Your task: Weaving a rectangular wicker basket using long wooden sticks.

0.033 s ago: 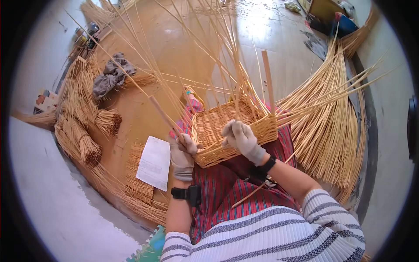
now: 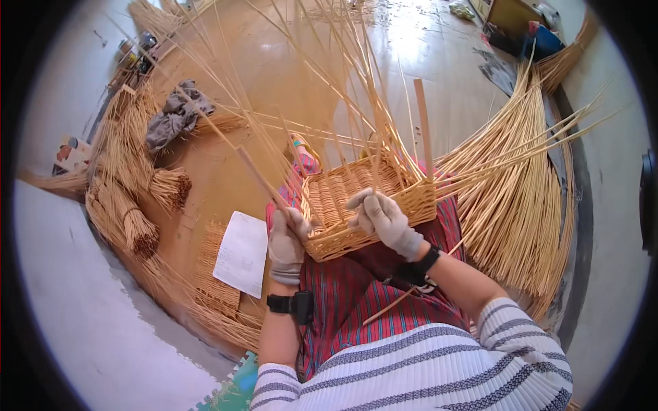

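Note:
A rectangular wicker basket (image 2: 353, 181), pale tan and woven, rests tilted over my lap. Long thin rods (image 2: 343, 75) rise from its walls, and flat wooden stakes (image 2: 422, 127) stand at its corners. My left hand (image 2: 285, 240), in a whitish glove, is closed round the near left corner and the foot of the flat stake there. Over the middle of the near wall, my gloved right hand (image 2: 384, 218) has its fingers bent together beside a thin upright rod; what lies between the fingertips is hidden.
Loose rods (image 2: 507, 198) fan out on the floor at right. Tied bundles (image 2: 140, 236) lie at left, near a grey cloth (image 2: 177, 116). A white sheet of paper (image 2: 240, 253) rests on a woven mat (image 2: 212, 277). A cut rod (image 2: 389, 306) crosses my striped red lap cloth.
My right hand has shifted slightly right and down, its fingers a little more spread. My left hand stays at the basket's corner.

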Action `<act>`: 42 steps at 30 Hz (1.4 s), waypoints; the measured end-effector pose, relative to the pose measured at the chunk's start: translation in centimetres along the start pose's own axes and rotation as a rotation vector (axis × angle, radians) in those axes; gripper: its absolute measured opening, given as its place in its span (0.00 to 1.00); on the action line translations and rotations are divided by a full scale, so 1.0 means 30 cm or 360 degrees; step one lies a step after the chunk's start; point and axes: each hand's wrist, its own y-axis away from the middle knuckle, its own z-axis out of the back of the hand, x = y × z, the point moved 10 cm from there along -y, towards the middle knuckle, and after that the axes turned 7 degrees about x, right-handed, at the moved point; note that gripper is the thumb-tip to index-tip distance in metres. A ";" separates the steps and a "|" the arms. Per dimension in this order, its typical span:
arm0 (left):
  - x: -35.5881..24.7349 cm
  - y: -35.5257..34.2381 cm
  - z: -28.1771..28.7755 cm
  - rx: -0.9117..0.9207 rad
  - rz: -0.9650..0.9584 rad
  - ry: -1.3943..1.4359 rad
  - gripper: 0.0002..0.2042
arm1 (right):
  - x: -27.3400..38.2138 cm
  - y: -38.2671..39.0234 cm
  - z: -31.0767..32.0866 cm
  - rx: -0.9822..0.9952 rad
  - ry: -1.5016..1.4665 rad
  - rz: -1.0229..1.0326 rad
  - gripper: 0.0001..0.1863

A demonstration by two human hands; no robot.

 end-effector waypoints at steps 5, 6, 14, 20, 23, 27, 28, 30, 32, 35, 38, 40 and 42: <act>0.012 0.061 -0.017 0.0083 0.0019 -0.1006 0.16 | 0.167 0.008 0.035 -0.0121 0.1306 0.0400 0.08; 0.009 0.060 -0.035 0.0094 -0.0001 -0.1020 0.17 | 0.145 0.010 0.053 -0.0204 0.1365 0.0390 0.08; 0.014 0.071 -0.015 -0.0069 -0.0064 -0.1272 0.18 | 0.171 0.079 -0.031 -0.0434 0.1378 0.0380 0.06; 0.058 0.056 0.063 -0.0178 -0.0151 -0.0938 0.12 | 0.218 -0.275 -0.275 0.0042 0.1754 0.0468 0.12; 0.121 0.042 0.129 -0.0265 -0.0097 -0.0712 0.11 | 0.134 -0.465 -0.296 -0.0103 0.2045 0.0268 0.29; 0.082 0.045 0.084 -0.0281 -0.0087 -0.0745 0.10 | 0.207 -0.424 -0.265 -0.0174 0.1578 0.0448 0.41; 0.086 0.062 0.102 -0.0282 -0.0085 -0.0766 0.10 | 0.223 -0.320 -0.234 -0.0216 0.1613 0.0433 0.38; 0.079 0.057 0.104 -0.0240 -0.0094 -0.0819 0.12 | 0.191 -0.101 -0.104 -0.0377 0.1545 0.0492 0.27; 0.035 0.064 0.037 -0.0213 -0.0160 -0.0723 0.19 | 0.024 0.068 0.089 -0.0501 0.0973 0.0372 0.13; -0.013 0.125 0.061 -0.0278 -0.0429 -0.0578 0.31 | 0.069 0.103 0.066 -0.0392 0.0519 0.0325 0.09; -0.137 0.197 -0.017 -0.0665 -0.0737 -0.1538 0.27 | 0.090 0.067 0.094 -0.0367 0.0476 0.0215 0.10; -0.088 0.083 -0.236 -0.0380 -0.0165 -0.1503 0.20 | 0.074 0.044 0.083 -0.0263 0.0552 -0.0018 0.10; 0.032 0.044 -0.226 -0.0156 0.0222 -0.1691 0.14 | 0.106 0.040 0.052 -0.0192 0.0722 0.0187 0.08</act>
